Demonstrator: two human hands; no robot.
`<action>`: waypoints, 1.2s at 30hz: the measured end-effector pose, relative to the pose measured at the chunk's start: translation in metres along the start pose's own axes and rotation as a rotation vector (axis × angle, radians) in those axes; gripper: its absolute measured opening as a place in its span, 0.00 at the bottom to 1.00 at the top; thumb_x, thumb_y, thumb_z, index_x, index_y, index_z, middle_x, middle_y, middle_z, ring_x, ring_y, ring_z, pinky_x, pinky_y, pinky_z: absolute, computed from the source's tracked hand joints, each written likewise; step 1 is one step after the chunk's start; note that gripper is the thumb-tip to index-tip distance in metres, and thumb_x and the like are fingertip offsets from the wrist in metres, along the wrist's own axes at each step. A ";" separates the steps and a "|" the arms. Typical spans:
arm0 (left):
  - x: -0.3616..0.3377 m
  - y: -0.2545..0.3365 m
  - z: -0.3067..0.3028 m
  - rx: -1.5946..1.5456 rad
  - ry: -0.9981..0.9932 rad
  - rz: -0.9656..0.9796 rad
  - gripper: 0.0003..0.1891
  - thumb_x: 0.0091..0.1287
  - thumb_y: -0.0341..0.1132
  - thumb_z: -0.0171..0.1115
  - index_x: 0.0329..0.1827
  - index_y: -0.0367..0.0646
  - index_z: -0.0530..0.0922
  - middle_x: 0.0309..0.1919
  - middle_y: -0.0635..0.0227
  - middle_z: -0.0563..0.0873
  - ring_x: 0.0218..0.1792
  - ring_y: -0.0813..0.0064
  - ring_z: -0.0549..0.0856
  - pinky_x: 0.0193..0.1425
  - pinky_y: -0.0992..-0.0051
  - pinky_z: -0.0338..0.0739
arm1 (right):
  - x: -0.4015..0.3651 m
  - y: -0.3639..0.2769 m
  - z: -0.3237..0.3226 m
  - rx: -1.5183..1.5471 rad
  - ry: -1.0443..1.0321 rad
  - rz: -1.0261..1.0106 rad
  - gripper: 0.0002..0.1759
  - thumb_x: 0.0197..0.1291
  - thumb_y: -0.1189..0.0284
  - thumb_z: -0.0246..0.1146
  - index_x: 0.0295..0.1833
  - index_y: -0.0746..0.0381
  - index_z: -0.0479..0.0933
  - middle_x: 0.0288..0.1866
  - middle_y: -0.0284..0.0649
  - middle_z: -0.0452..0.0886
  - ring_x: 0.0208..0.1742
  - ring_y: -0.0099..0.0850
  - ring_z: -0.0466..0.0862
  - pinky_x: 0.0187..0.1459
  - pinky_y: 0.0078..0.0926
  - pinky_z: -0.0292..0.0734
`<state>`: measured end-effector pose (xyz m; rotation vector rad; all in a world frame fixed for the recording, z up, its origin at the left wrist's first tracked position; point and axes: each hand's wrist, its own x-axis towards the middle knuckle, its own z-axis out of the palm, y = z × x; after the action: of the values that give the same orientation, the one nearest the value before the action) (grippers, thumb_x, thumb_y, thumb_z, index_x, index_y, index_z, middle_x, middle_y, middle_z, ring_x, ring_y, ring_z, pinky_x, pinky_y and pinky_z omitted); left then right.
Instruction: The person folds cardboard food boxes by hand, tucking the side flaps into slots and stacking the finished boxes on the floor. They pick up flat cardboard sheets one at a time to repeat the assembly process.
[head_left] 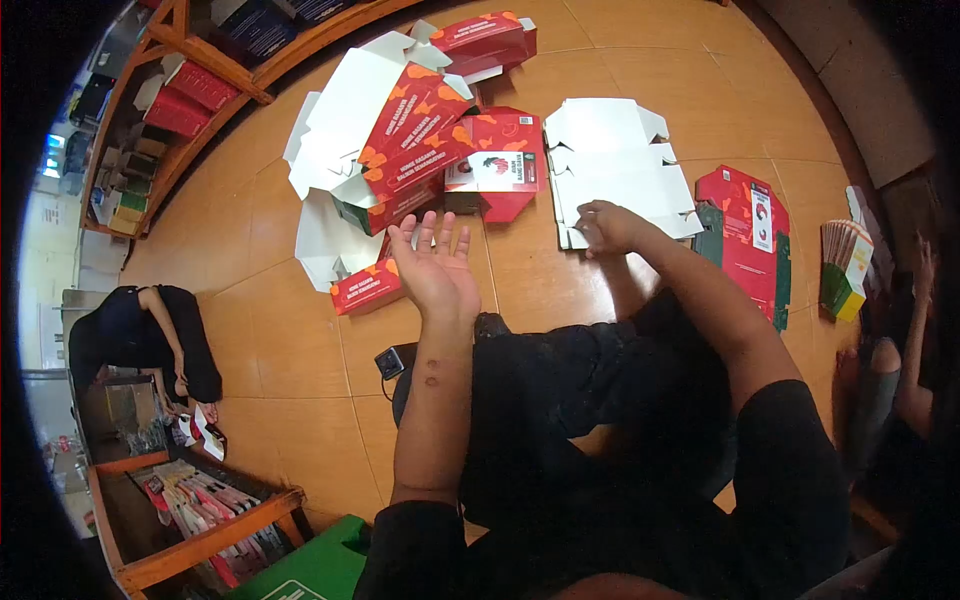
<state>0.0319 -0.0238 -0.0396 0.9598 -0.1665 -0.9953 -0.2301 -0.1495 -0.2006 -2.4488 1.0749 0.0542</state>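
My left hand (pixel 440 272) is open, palm up and fingers spread, just in front of a pile of folded red boxes (pixel 420 130) with white insides. Nothing lies in its palm. My right hand (pixel 612 228) is closed at the lower left corner of a flat cardboard box (pixel 605 135), white side up, which lies on a stack of others on the floor. Its fingertips partly cover that corner. Right of the stack, a flat red box (pixel 738 235) with green edges lies printed side up.
A bundle of cartons (pixel 845 265) lies at the right near another person's arm (pixel 915 340). At left, a person in dark clothes (pixel 150 335) bends over something. Wooden shelves (pixel 185 45) with boxes and a rack (pixel 200 535) stand along the left. A green object (pixel 310 565) is close by.
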 end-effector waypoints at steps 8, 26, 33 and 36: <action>0.002 -0.007 -0.004 -0.020 -0.072 -0.032 0.22 0.77 0.55 0.47 0.56 0.44 0.67 0.54 0.59 0.74 0.57 0.60 0.76 0.61 0.56 0.72 | 0.005 0.018 -0.002 0.142 0.010 -0.089 0.28 0.42 0.55 0.78 0.49 0.58 0.85 0.63 0.46 0.80 0.61 0.47 0.79 0.64 0.38 0.73; -0.015 -0.010 0.015 0.643 -0.356 0.667 0.21 0.71 0.42 0.61 0.59 0.40 0.68 0.58 0.57 0.74 0.59 0.62 0.76 0.60 0.61 0.73 | -0.095 -0.073 -0.193 0.640 0.713 0.134 0.12 0.66 0.65 0.64 0.38 0.63 0.81 0.31 0.38 0.84 0.33 0.27 0.81 0.35 0.27 0.75; -0.044 -0.013 0.026 1.221 -0.722 1.129 0.41 0.60 0.49 0.72 0.71 0.40 0.63 0.69 0.51 0.68 0.74 0.49 0.60 0.76 0.52 0.53 | -0.097 -0.125 -0.152 1.270 0.276 -0.182 0.08 0.68 0.68 0.65 0.40 0.62 0.79 0.31 0.25 0.78 0.32 0.12 0.74 0.34 0.13 0.67; -0.045 0.002 0.023 1.231 -0.809 0.911 0.31 0.56 0.48 0.76 0.57 0.38 0.76 0.56 0.52 0.79 0.66 0.50 0.73 0.69 0.57 0.66 | -0.106 -0.127 -0.161 1.292 0.170 -0.164 0.08 0.69 0.69 0.63 0.42 0.63 0.79 0.31 0.26 0.78 0.33 0.13 0.74 0.36 0.13 0.68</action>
<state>-0.0042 -0.0026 -0.0116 1.2770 -1.8796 -0.2647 -0.2375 -0.0713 0.0165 -1.3377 0.6080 -0.6876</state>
